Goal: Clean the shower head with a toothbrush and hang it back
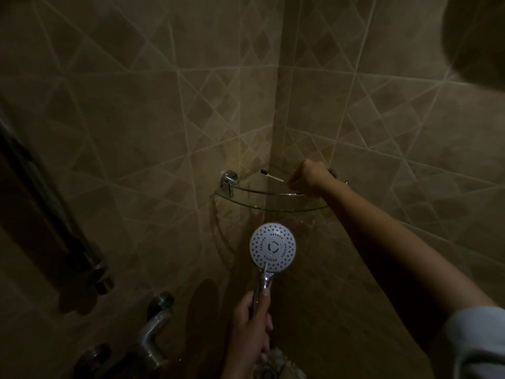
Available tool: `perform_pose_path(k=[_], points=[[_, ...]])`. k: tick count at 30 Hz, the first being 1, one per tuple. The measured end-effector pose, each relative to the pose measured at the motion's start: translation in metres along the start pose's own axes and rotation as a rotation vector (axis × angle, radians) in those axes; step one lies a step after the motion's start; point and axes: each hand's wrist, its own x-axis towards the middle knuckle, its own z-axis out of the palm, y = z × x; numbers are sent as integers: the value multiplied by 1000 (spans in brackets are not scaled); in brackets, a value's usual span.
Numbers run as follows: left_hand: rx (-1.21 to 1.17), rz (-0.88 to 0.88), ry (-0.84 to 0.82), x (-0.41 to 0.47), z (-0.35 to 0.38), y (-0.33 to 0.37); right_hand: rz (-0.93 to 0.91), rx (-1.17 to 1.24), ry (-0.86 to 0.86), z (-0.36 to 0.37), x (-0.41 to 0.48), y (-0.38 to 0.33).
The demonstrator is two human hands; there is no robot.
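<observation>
the left hand (250,322) wraps the chrome handle of the shower head (272,247), face up, below the glass corner shelf (269,207). the right hand (308,177), fisted, grips the toothbrush (272,176) over that shelf, bristles pointing left.

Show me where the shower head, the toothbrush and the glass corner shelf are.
round white shower head with chrome handle (272,248): head view, centre of the spray face.
white toothbrush with dark bristles (274,177): head view, bare white handle.
clear glass corner shelf (262,207): head view, curved front edge.
</observation>
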Motion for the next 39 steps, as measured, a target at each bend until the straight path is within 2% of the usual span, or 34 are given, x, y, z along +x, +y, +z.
perform_pose_path(k=[3,6,11,13,17,19,21,30,35,39], points=[[-29,-1,-13,-6,3,1,-37,150,42,3,-15,5],[-32,-31,-51,-19,18,-6,-43,316,195,13,-49,19],[-79,-51,-79,-19,27,-1,-187,604,438,25,-127,27],[-69,-33,-90,-17,31,1,-133,733,374,34,-162,37],[-52,-44,-142,-30,69,-9,85,941,25,63,-234,79],[-76,-56,-199,-38,91,-15,114,1051,-144,76,-256,94],[-79,-54,-256,-44,115,-22,129,1142,-230,87,-269,109],[-74,-83,-430,-47,192,-67,295,1288,-187,117,-297,188],[-2,-103,-475,-29,215,-116,390,1361,-187,166,-299,226],[145,-118,-492,0,220,-168,422,1389,-185,221,-293,252]])
